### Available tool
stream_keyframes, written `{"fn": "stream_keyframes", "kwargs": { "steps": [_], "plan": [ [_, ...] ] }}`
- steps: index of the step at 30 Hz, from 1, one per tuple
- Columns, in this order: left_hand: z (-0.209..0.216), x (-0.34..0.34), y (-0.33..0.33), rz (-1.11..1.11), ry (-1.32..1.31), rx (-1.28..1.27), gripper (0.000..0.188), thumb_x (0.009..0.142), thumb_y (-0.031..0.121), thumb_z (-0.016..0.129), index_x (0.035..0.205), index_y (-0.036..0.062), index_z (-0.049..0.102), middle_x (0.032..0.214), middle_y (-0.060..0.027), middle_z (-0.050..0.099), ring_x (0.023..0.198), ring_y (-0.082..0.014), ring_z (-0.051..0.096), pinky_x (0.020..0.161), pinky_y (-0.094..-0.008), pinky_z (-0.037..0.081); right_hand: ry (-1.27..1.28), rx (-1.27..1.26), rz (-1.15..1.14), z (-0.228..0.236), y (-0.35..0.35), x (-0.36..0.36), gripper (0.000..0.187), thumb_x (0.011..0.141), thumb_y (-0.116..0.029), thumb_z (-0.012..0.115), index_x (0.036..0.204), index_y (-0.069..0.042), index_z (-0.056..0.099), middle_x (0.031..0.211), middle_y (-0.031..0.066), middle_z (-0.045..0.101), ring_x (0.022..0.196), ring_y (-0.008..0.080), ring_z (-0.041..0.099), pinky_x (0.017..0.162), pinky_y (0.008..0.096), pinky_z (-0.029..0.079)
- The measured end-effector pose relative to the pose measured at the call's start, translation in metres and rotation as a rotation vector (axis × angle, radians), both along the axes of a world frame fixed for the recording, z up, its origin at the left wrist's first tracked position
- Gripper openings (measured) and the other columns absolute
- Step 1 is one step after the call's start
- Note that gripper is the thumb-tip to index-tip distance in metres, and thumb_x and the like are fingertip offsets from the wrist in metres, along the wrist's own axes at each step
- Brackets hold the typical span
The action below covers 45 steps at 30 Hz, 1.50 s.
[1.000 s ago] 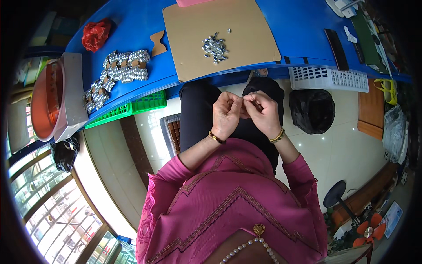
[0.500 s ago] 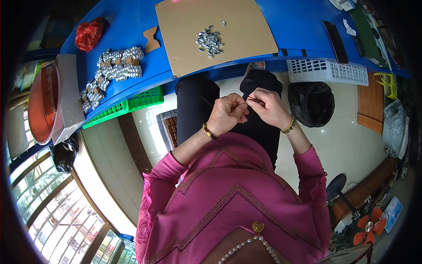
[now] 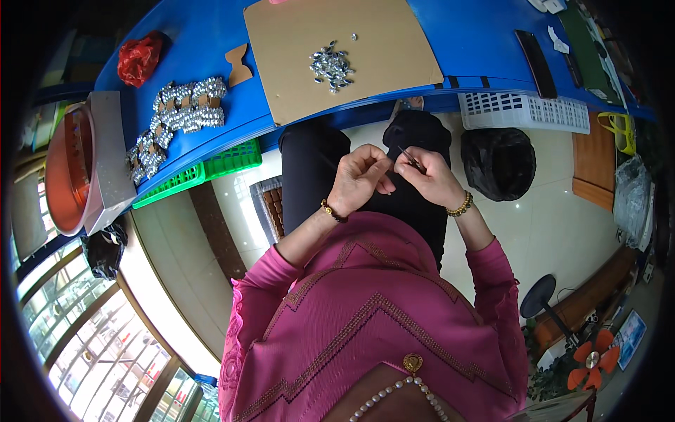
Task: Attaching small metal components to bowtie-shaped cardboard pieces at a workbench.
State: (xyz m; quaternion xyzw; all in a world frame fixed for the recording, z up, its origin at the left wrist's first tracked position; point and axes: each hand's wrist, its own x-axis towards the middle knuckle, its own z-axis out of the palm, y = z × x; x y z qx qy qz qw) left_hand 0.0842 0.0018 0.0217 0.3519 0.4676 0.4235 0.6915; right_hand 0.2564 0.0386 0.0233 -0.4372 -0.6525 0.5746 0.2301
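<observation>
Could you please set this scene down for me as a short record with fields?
Left grip: left hand with fingertips pinched; anything between them too small to tell
Right grip: right hand holding a small dark tool
Position: hands close together over dark trousers
Surface: blue table
On cardboard sheet: loose silvery pieces on the brown cardboard sheet
Table's left: silvery bundles, red plastic bag
</observation>
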Motion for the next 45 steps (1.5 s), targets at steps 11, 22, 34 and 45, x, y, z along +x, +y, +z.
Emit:
{"fn": "stream_keyframes", "kwargs": {
  "steps": [11,22,34,45],
  "plan": [
    [0.002,-0.01,-0.003,0.229,-0.039,0.0,0.007,0.086,0.006,0.051,0.082,0.0035,0.055,0.067,0.0003,0.054,0.05,-0.0043,0.046,0.043,-0.0174,0.034,0.237,-0.407,-0.02,-0.006,-0.02,-0.027,0.017,0.081,-0.018,0.061,0.081,-0.001,0.061,0.061,-0.0045,0.05,0.049,0.0011,0.039,0.043,0.0183,0.028],
    [-0.005,-0.016,-0.009,0.257,0.012,0.092,0.007,0.085,0.001,0.048,0.078,0.0019,0.049,0.067,-0.0029,0.054,0.052,-0.0079,0.053,0.044,-0.0193,0.042,0.181,-0.21,-0.236,0.017,-0.014,0.005,0.019,0.085,-0.017,0.056,0.075,-0.001,0.061,0.054,-0.0062,0.044,0.047,0.0001,0.034,0.043,0.0179,0.025],
    [0.004,-0.018,-0.007,0.228,-0.032,0.06,0.009,0.081,-0.004,0.049,0.074,0.0022,0.048,0.069,-0.0081,0.055,0.051,-0.0112,0.055,0.043,-0.0213,0.044,0.211,-0.16,-0.321,0.017,-0.02,0.004,0.022,0.086,-0.017,0.052,0.071,-0.001,0.057,0.046,-0.0064,0.035,0.04,0.0008,0.028,0.039,0.0191,0.019],
    [0.003,-0.027,-0.006,0.277,-0.164,-0.049,0.011,0.078,-0.006,0.049,0.073,0.0036,0.049,0.07,-0.0076,0.055,0.05,-0.0118,0.053,0.041,-0.0211,0.041,0.266,-0.178,-0.401,0.022,-0.024,0.008,0.023,0.085,-0.019,0.054,0.071,-0.002,0.058,0.048,-0.0083,0.034,0.042,-0.0001,0.027,0.039,0.0191,0.018]
  ]
}}
